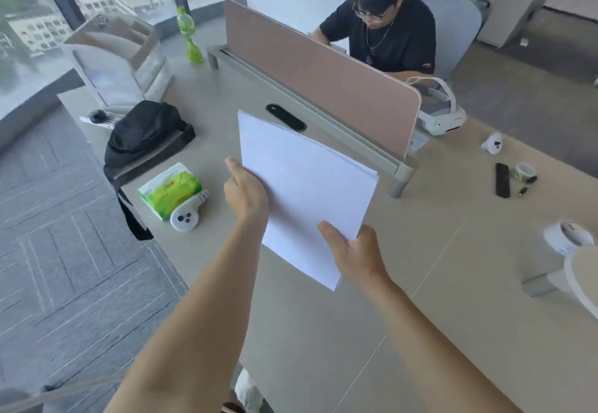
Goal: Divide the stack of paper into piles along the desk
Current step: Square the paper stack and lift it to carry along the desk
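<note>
A stack of white paper [304, 183] is held up above the beige desk [323, 331], tilted with its long side running away from me. My left hand [246, 192] grips the stack's left edge, fingers hidden beneath the sheets. My right hand [356, 250] grips the near right corner, thumb on top. No sheets lie on the desk itself.
A pink divider [323, 72] crosses the desk, and a person sits behind it. To the left lie a green tissue pack [170, 189], a white controller [186, 215] and a black bag [145, 131]. To the right are a headset [440, 111], a black remote [502, 180] and a tape roll [566, 238].
</note>
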`<state>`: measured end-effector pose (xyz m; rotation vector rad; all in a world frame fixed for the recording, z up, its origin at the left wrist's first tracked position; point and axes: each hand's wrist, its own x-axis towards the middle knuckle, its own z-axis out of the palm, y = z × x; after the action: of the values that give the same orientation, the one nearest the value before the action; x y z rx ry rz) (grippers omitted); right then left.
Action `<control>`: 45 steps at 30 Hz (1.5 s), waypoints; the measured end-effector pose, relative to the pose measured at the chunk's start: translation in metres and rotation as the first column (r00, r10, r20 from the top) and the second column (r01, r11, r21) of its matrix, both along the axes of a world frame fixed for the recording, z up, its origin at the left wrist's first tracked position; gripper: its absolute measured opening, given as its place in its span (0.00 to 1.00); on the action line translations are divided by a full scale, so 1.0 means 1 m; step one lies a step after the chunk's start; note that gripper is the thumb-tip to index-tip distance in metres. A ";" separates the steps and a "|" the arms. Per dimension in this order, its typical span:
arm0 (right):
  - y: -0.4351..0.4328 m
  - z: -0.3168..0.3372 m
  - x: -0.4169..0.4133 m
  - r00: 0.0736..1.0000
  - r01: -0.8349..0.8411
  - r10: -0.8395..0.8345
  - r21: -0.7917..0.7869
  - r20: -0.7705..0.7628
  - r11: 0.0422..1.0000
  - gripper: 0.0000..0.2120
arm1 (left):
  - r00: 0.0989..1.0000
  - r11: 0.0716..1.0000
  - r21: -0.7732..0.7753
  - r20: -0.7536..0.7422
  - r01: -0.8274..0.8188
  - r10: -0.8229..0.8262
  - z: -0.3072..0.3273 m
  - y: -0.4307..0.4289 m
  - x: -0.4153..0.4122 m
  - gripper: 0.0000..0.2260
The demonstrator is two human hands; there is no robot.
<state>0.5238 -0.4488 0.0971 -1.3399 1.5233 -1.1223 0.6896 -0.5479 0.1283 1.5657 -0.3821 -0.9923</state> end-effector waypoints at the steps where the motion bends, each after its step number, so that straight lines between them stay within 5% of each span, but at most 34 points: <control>1: -0.005 0.003 0.004 1.000 -0.011 0.011 -0.011 -0.010 1.000 0.07 | 0.999 1.000 -0.027 -0.041 -0.015 0.014 0.004 -0.005 0.004 0.21; 10: -0.107 -0.016 0.063 0.998 -0.046 0.044 -0.060 -0.039 0.997 0.06 | 0.981 0.983 -0.128 -0.164 -0.129 0.107 -0.009 -0.102 0.056 0.19; 20: -0.252 -0.082 0.111 0.999 -0.010 0.007 -0.070 -0.045 0.997 0.07 | 0.991 0.992 -0.126 -0.134 0.002 -0.019 -0.082 -0.266 0.098 0.17; 24: -0.273 -0.117 0.114 0.995 -0.023 0.025 0.020 -0.098 1.000 0.09 | 0.994 0.998 -0.055 -0.105 0.022 -0.028 -0.108 -0.284 0.101 0.17; 25: -0.276 -0.119 0.115 0.997 -0.023 0.025 0.022 -0.079 0.999 0.03 | 0.994 0.999 -0.050 -0.106 0.020 -0.025 -0.110 -0.287 0.103 0.17; 28: -0.282 -0.110 0.119 0.995 -0.020 0.017 -0.032 -0.102 0.999 0.15 | 0.993 0.998 -0.056 -0.115 -0.017 0.010 -0.107 -0.293 0.108 0.15; 32: -0.282 -0.120 0.121 0.998 -0.035 0.033 -0.037 -0.055 0.999 0.05 | 0.996 0.996 -0.087 -0.093 -0.015 0.007 -0.110 -0.298 0.110 0.15; 35: -0.281 -0.129 0.121 0.996 -0.051 0.050 -0.012 -0.074 0.999 0.07 | 0.997 0.998 -0.057 -0.078 0.011 -0.016 -0.119 -0.299 0.107 0.17; 41: -0.289 -0.122 0.120 0.999 -0.039 0.039 0.015 -0.014 0.999 0.10 | 0.995 0.999 -0.041 0.104 -0.004 0.008 -0.118 -0.310 0.105 0.21; 45: -0.307 -0.111 0.133 0.970 0.039 -0.065 0.113 0.233 0.993 0.08 | 0.968 0.998 -0.042 0.249 0.052 -0.040 -0.108 -0.323 0.107 0.23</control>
<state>0.6563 -0.7554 -0.0140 -1.0591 1.4290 -1.1706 0.7968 -0.8709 0.0205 1.6476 -0.6146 -0.8169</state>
